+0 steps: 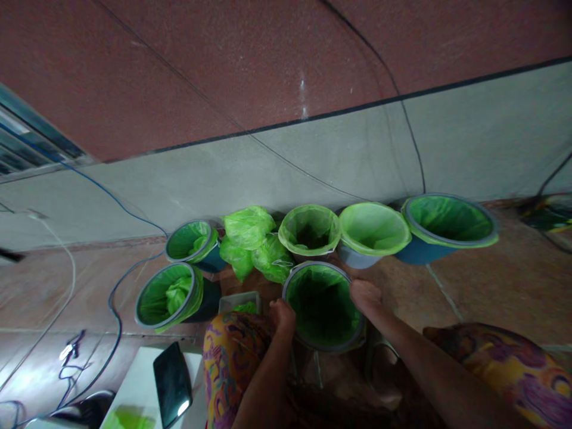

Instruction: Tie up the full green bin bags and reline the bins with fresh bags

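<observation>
Between my knees stands a trash bin [324, 347] with a grey rim and a green plastic liner [313, 280] inside; its bottom is dark. My left hand [283, 316] is closed on the left side of the rim. On the right side of the same rim, my right hand [366, 296] is closed too. Just beyond it are a bin with a pale green liner [292, 229], a light grey lined bin [373, 226] and a larger blue lined bin [429, 253]. Bunched green plastic bags [248, 229] lie to the left of these.
Two more lined bins, one nearer [203, 298] and one by the wall [213, 256], stand at left. A small tray [226, 304] sits by my left knee. A phone [173, 381] rests on a white surface [134, 372]. Cables, including a blue cable [117, 307], cross the floor and wall.
</observation>
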Demonstrator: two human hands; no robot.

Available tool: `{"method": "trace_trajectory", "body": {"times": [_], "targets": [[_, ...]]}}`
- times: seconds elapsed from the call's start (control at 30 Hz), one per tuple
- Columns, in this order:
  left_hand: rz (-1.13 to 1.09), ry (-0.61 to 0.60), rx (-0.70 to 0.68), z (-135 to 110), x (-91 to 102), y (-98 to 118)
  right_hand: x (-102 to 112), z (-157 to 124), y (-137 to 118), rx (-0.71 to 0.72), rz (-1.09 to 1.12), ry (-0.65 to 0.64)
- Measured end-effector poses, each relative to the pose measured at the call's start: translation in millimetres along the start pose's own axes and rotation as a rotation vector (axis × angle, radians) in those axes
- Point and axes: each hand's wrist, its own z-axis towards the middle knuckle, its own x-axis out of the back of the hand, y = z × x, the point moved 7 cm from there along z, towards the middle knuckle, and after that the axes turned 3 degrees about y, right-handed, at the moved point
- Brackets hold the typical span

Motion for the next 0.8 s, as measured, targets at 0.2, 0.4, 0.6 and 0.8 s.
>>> {"method": "trace_trajectory", "body": {"times": [0.2, 0.4, 0.6, 0.8], "targets": [[0.009, -0.019, 0.056, -3.6, 3.4, -0.4, -3.7, 2.3, 3.2, -0.025, -0.008, 0.000], [-0.097, -0.156, 0.119, -12.8, -10.4, -18.5, -4.6, 8.3, 3.8, -0.033, 0.023, 0.023], [-0.158, -0.081, 0.073, 4.1, -12.7, -12.2, -17.2, -7.0, 13.3, 0.033, 0.088, -0.099], [-0.319, 0.184, -0.037, 13.5, 4.6, 3.8, -20.0, -12.7, 41.8, -0.121, 0.219, -0.293]]}}
